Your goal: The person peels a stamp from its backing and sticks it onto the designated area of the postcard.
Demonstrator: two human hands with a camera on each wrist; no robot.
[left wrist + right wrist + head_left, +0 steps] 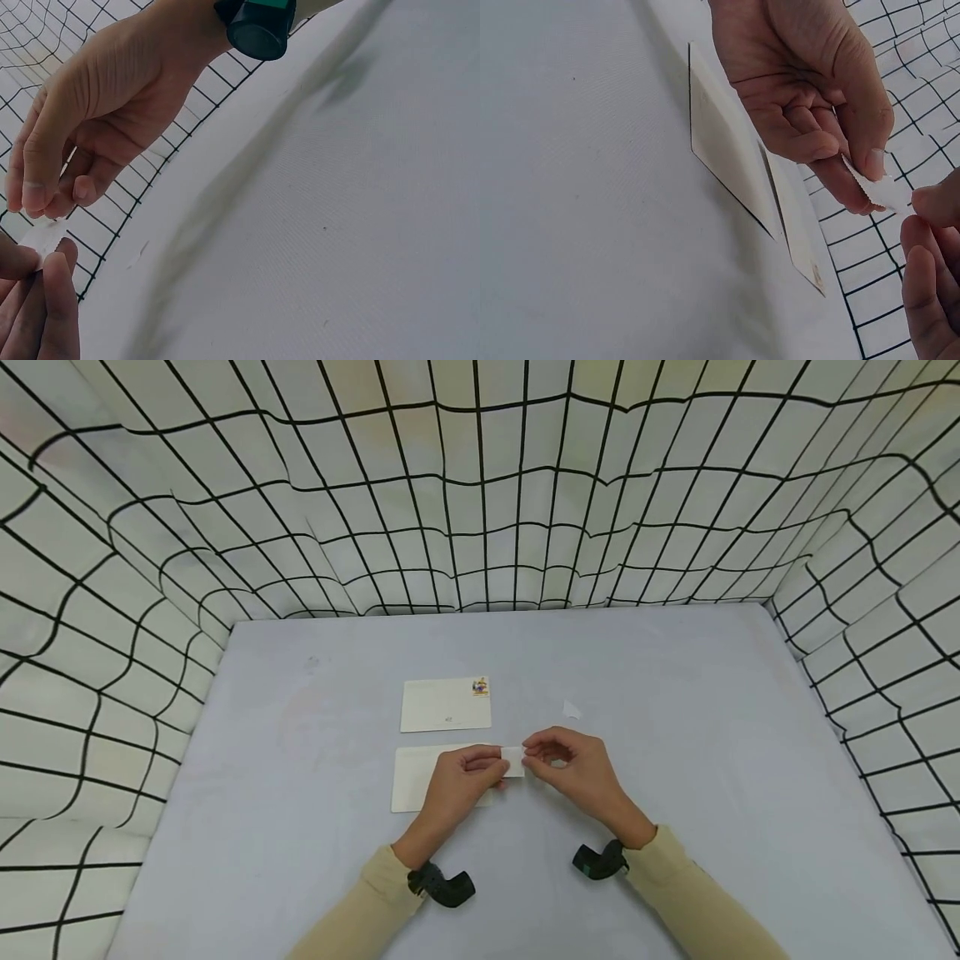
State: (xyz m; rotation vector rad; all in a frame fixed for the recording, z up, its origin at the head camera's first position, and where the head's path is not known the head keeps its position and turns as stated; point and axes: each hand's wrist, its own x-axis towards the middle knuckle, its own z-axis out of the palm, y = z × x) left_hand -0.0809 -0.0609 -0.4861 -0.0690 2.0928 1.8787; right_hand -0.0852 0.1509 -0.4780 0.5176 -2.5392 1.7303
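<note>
We take the stamped envelope point(438, 706) as our landmark; it lies flat on the white table point(675, 677), with a small colored stamp point(480, 687) at its far right corner. Small white piece point(512, 762) is what both hands are at: nearer the person than the stamped envelope and a bit to its right. Wrist views show a toothed edge on it, and we see it raised off the table.

Left hand point(461, 781): thumb and fingers pinching the piece, on the person's side of the stamped envelope. Right hand point(577, 768): fingers bent, thumb and fingertips at the piece's other edge, right of and nearer than the stamped envelope; we can't tell if they pinch it or only touch it.

Plain envelope point(420, 777) sits just beside the stamped envelope on the person's side, a thin gap between, partly covered by the left hand. White scrap point(572, 710) lies right of the stamped envelope, well apart from it. Beige sleeves point(697, 902) and black wrist devices point(446, 887) show nearer the person than the stamped envelope. Past it, beyond the table's far edge, we have black netting point(483, 485) over pale walls.
</note>
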